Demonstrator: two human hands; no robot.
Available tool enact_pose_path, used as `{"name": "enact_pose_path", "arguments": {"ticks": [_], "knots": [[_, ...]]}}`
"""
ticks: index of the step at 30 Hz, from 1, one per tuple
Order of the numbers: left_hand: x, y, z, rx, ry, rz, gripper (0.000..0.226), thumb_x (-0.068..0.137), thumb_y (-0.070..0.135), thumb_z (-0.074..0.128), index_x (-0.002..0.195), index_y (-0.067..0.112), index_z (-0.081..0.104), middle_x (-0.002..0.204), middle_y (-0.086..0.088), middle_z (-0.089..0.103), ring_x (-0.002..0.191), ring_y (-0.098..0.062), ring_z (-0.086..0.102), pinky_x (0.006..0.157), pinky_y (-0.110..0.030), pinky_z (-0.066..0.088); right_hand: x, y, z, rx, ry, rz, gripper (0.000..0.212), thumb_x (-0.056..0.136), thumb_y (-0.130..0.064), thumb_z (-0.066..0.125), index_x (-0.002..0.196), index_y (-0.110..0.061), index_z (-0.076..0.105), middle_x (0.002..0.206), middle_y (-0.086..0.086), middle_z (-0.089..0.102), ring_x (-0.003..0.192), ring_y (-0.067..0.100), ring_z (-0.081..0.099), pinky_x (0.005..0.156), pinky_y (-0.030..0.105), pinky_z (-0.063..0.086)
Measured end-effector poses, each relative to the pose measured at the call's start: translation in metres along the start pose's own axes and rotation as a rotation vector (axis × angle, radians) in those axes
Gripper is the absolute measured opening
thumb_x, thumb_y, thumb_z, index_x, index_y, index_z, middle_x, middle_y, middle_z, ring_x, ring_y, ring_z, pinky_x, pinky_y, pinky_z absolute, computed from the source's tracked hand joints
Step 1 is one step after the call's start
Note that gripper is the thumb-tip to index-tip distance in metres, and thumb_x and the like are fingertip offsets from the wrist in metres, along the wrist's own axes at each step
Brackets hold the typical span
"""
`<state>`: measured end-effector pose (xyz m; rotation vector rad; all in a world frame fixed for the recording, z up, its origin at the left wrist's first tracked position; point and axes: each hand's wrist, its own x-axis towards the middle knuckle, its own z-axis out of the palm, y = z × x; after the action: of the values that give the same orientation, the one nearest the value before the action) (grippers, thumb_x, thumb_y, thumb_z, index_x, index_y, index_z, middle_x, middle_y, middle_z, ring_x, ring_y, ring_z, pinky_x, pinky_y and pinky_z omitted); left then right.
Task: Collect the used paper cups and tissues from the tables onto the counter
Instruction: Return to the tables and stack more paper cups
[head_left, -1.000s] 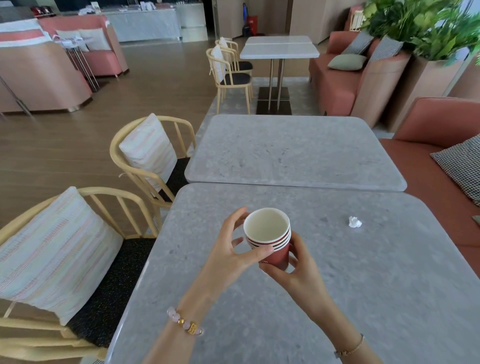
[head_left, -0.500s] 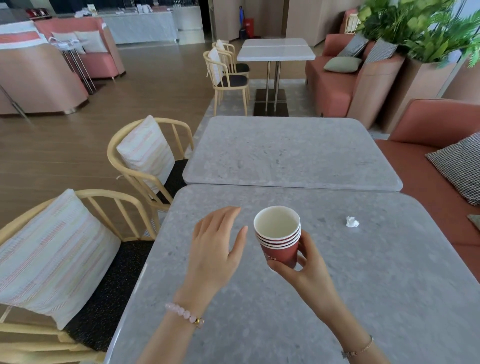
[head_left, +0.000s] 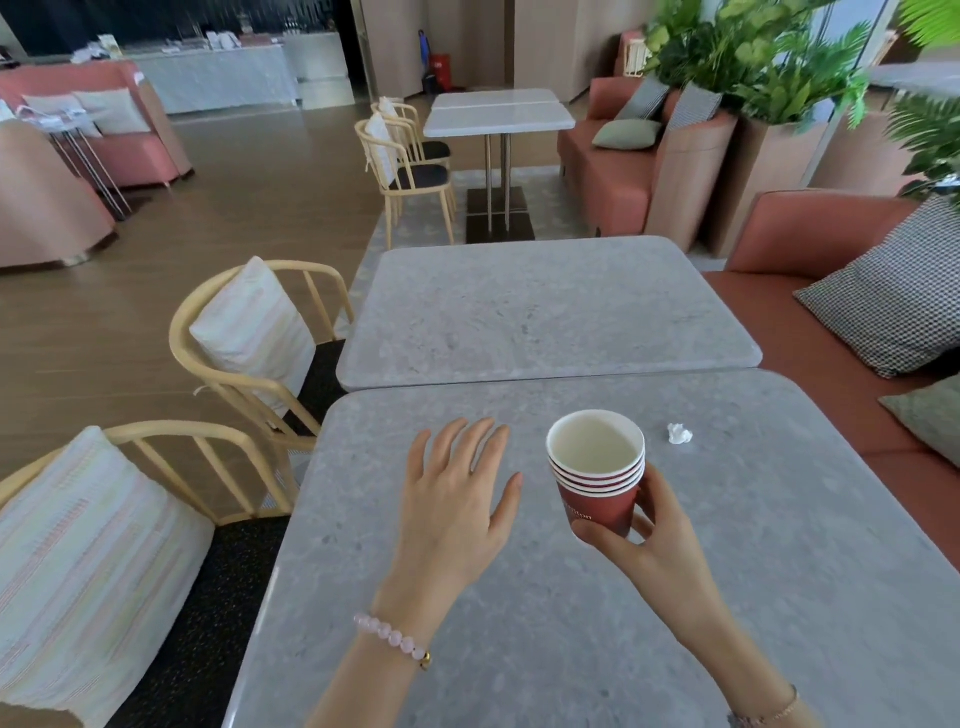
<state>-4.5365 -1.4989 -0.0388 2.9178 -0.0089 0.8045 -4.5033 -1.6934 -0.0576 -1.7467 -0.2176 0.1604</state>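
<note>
Four cups (head_left: 597, 506), nested in one stack. One tissue (head_left: 679, 434) near the tabletop's (head_left: 519, 597) far right corner. Two grey tables (head_left: 545, 312) end to end, two white tables (head_left: 498, 119) beyond. Two chairs (head_left: 319, 379) along the left edges, two far chairs (head_left: 415, 174).

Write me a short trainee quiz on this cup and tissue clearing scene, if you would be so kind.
1. Which hand holds the stack of red paper cups?
2. True or false: the crumpled tissue lies inside the stack.
3. The left hand is: A) gripping a chair, B) open, holding nothing, C) pinching the tissue.

Key: 1. The right hand. 2. False; it lies on the table, apart from the cups. 3. B.
</note>
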Motion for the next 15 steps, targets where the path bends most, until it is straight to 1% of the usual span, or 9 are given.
{"name": "enact_pose_path", "arguments": {"ticks": [2, 4, 7, 11, 15], "knots": [[0.002, 0.003, 0.002, -0.022, 0.011, 0.035, 0.045, 0.09, 0.039, 0.04, 0.118, 0.011, 0.062, 0.12, -0.005, 0.062, 0.112, -0.028, 0.057, 0.096, -0.05, 0.043, -0.003, -0.001, -0.005, 0.0, 0.041, 0.007, 0.065, 0.069, -0.004, 0.079, 0.124, -0.022, 0.049, 0.113, -0.011, 0.062, 0.098, -0.008, 0.058, 0.076, 0.002, 0.043], [0.004, 0.006, 0.006, -0.049, 0.034, 0.071, 0.044, 0.09, 0.039, 0.041, 0.117, 0.011, 0.062, 0.119, -0.005, 0.063, 0.112, -0.028, 0.057, 0.095, -0.049, 0.044, -0.007, 0.0, -0.01, -0.002, 0.083, 0.017, 0.064, 0.069, -0.004, 0.08, 0.121, -0.025, 0.049, 0.111, -0.011, 0.062, 0.096, -0.009, 0.058, 0.075, 0.001, 0.042], [0.005, 0.013, 0.014, -0.098, 0.062, 0.13, 0.042, 0.09, 0.038, 0.042, 0.117, 0.011, 0.06, 0.118, -0.005, 0.063, 0.111, -0.028, 0.057, 0.094, -0.049, 0.043, -0.014, 0.005, -0.018, -0.012, 0.156, 0.037, 0.063, 0.068, -0.005, 0.08, 0.12, -0.025, 0.05, 0.11, -0.012, 0.062, 0.096, -0.009, 0.059, 0.075, 0.001, 0.043], [0.006, 0.027, 0.024, -0.127, 0.051, 0.185, 0.042, 0.09, 0.037, 0.042, 0.116, 0.01, 0.062, 0.116, -0.005, 0.063, 0.109, -0.029, 0.058, 0.093, -0.049, 0.045, -0.024, 0.013, -0.035, -0.012, 0.228, 0.064, 0.062, 0.068, -0.005, 0.081, 0.119, -0.025, 0.051, 0.108, -0.012, 0.063, 0.094, -0.008, 0.06, 0.075, 0.007, 0.046], [0.005, 0.05, 0.032, -0.16, 0.026, 0.216, 0.042, 0.09, 0.038, 0.042, 0.114, 0.01, 0.063, 0.115, -0.005, 0.063, 0.109, -0.028, 0.059, 0.092, -0.047, 0.045, -0.028, 0.019, -0.061, 0.002, 0.28, 0.076, 0.059, 0.068, -0.004, 0.08, 0.116, -0.025, 0.052, 0.106, -0.012, 0.064, 0.091, -0.007, 0.061, 0.073, 0.003, 0.044]]}}
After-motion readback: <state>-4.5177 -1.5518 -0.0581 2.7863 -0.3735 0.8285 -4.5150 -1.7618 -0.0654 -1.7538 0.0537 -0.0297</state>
